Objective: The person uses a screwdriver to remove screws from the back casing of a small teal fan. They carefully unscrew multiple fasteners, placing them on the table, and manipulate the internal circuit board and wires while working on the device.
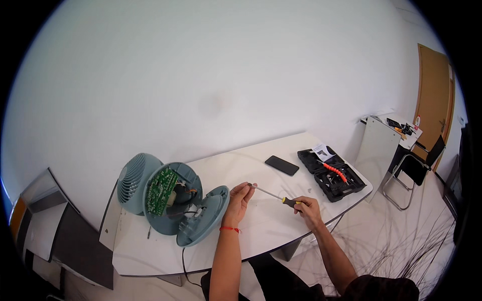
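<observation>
My left hand [240, 199] is closed at the tip of a screwdriver, pinching something too small to make out. My right hand [308, 210] grips the yellow and black screwdriver handle [289, 202], with the long metal shaft pointing left. Left of my hands lies an opened blue-green fan base [211, 215], with a green circuit board [159, 193] and wires in its round housing [187, 174]. Behind these rests the fan's slatted round head [131, 180]. A small thin dark piece [149, 232] lies near the housing.
On the white table [271, 241] lie a black phone [281, 165] and an open black tool case [331, 188] with an orange flexible shaft and a paper. To the right are a cluttered desk [376, 140], a black chair [416, 170] and a door [432, 85]; more furniture [50, 210] stands left.
</observation>
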Available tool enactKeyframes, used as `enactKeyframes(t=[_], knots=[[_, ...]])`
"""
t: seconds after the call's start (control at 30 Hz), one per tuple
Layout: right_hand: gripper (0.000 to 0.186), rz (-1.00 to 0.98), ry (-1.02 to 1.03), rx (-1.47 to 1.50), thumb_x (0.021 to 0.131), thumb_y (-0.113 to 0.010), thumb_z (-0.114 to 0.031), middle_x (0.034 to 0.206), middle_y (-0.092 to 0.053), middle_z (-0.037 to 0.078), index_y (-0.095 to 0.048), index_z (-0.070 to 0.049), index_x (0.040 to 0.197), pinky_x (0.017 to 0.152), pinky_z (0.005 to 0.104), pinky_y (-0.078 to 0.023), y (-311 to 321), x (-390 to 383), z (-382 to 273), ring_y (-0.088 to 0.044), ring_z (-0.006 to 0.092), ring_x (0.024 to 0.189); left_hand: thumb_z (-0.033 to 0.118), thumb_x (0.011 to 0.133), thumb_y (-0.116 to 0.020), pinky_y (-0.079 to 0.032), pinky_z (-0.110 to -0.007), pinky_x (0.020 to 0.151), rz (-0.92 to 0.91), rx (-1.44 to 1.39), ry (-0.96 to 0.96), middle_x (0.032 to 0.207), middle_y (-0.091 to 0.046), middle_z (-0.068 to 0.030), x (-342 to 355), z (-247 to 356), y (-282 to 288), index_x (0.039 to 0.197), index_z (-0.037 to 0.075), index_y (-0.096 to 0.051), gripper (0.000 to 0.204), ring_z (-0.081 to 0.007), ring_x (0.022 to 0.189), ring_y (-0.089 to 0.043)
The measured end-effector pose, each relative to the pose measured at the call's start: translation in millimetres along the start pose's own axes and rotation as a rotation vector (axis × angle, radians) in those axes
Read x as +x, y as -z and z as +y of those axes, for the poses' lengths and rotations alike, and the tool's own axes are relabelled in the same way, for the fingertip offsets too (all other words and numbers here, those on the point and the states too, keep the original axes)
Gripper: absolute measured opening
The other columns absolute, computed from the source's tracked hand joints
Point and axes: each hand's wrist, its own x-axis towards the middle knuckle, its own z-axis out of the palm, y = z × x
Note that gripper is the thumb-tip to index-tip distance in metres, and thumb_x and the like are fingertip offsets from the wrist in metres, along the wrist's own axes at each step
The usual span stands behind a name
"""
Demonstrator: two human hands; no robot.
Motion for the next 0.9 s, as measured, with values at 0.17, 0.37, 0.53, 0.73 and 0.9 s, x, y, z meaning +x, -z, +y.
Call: enactKeyframes(t=[0.17, 0.37, 0.53, 0.73, 0.9], knots=[[0.019, 0.033, -0.021, 0.025, 0.085, -0.061, -0.003, 0.068, -0.065, 0.002, -0.075, 0.002, 0.097, 0.052, 0.0224, -0.031, 2.3, -0.3, 3.5, -0.045, 0.0040, 0.056, -0.005, 0.095, -0.065, -0.063, -0.029, 0.091, 0.013, 0.007, -0.003, 0.107, -0.074, -0.0143, -2.2, -2.4, -4.0, 0.109, 0.002, -0.073, 0.018, -0.0297, 0.106, -0.072], [0.019, 0.067, 0.043, 0.007, 0.083, -0.060, -0.004, 0.066, -0.063, 0.004, -0.074, 0.006, 0.092, 0.054, 0.0242, -0.037, -1.3, -4.1, -2.7, -0.053, 0.0083, 0.058, -0.003, 0.094, -0.067, -0.065, -0.026, 0.082, 0.007, 0.041, -0.008, 0.102, -0.075, -0.0120, -1.0, -1.1, -4.5, 0.110, 0.002, -0.073, 0.018, -0.0283, 0.102, -0.074], [0.020, 0.132, 0.062, -0.047, 0.082, -0.059, -0.003, 0.068, -0.064, 0.007, -0.073, 0.010, 0.088, 0.058, 0.0252, -0.043, -1.2, -3.6, -0.2, -0.058, 0.0120, 0.061, -0.003, 0.093, -0.067, -0.065, -0.026, 0.078, 0.043, 0.128, -0.029, 0.101, -0.075, -0.0120, -3.0, 0.5, -7.7, 0.108, 0.001, -0.073, 0.016, -0.0266, 0.096, -0.075], [0.021, 0.138, 0.032, 0.009, 0.081, -0.058, -0.002, 0.070, -0.064, 0.008, -0.073, 0.011, 0.087, 0.058, 0.0256, -0.043, -0.9, -2.7, -0.7, -0.058, 0.0134, 0.061, -0.004, 0.092, -0.065, -0.065, -0.026, 0.077, 0.041, 0.119, -0.046, 0.098, -0.076, -0.0119, -3.9, 1.1, -7.7, 0.102, 0.001, -0.074, 0.015, -0.0265, 0.094, -0.076], [0.022, 0.132, 0.003, 0.059, 0.081, -0.057, -0.003, 0.068, -0.062, 0.008, -0.072, 0.011, 0.086, 0.058, 0.0261, -0.043, 1.3, -1.0, 2.4, -0.057, 0.0142, 0.059, -0.004, 0.092, -0.063, -0.065, -0.026, 0.077, 0.048, 0.098, -0.035, 0.096, -0.075, -0.0119, -5.0, -0.5, -11.4, 0.099, 0.002, -0.074, 0.014, -0.0265, 0.093, -0.076]])
